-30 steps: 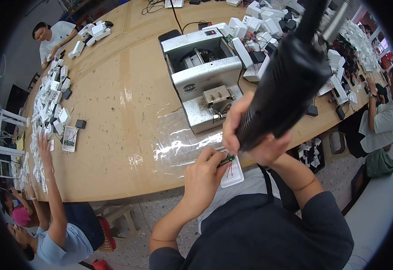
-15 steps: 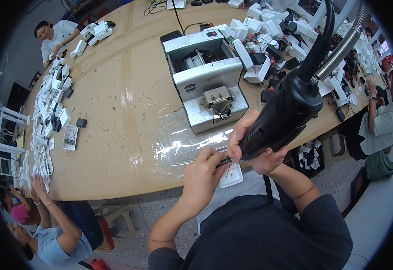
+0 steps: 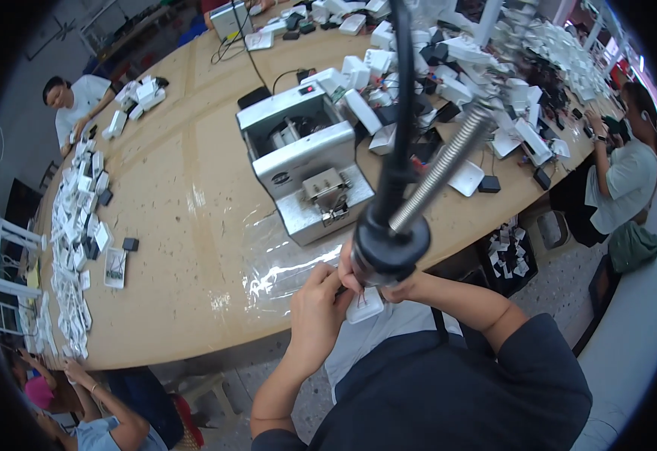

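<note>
My right hand (image 3: 349, 272) is wrapped round a black corded electric screwdriver (image 3: 390, 252), which hangs from a coiled metal spring (image 3: 441, 169). The tool stands almost upright and hides its own tip and much of that hand. Close beside it, my left hand (image 3: 315, 312) pinches a small dark part, mostly covered by the fingers; half a second ago it looked like a small circuit board. Just below the fingertips is a shallow white plastic case (image 3: 366, 307) with thin red wires in it, over my lap at the table edge.
A metal bench machine (image 3: 298, 161) stands before me beside clear plastic film (image 3: 268, 263). White housings and black boxes heap at the far right (image 3: 449, 52); another row lies left (image 3: 80, 218). A bin of white pieces (image 3: 509, 252) is below right. Other people sit around the table.
The screwdriver has swung from a slant to nearly upright and shifted left and down with my right hand. My left hand stays beside it. The whole view has shifted slightly.
</note>
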A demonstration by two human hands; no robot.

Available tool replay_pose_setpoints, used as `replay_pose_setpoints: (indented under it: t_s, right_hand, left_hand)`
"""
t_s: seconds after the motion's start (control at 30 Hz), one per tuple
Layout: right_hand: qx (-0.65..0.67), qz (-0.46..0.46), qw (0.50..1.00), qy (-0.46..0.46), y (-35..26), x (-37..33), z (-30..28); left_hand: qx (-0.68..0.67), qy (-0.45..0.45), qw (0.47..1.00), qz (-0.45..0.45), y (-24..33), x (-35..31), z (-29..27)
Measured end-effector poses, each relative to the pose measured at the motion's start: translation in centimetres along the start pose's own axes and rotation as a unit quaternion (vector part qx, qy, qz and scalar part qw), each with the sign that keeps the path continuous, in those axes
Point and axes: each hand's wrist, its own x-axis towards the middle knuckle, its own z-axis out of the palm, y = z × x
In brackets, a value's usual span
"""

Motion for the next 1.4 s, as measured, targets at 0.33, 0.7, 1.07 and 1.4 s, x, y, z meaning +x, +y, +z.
replay_pose_setpoints:
  t_s: [0.33,0.7,1.07,1.4]
  right_hand:
    - [-0.069,-0.014,0.981,0.181,-4.5,0.2,-6.9]
    - [-0.687,-0.009,0.676,0.265,-8.6,-4.3,-16.6]
    - [-0.457,-0.107,0.881,-0.063,-19.3,-4.7,-9.3]
    - [-0.269,-0.083,0.883,-0.377,-10.2,0.7,-4.6]
  left_hand:
    - [0.225,0.186,0.949,-0.12,-8.9,-2.1,-17.6]
    - [0.042,-0.034,0.998,0.022,0.5,0.2,-12.2]
    - [-0.182,-0.01,0.955,0.232,6.1,4.7,4.7]
    - [-0.334,-0.167,0.924,-0.079,0.8,-4.4,-5.9]
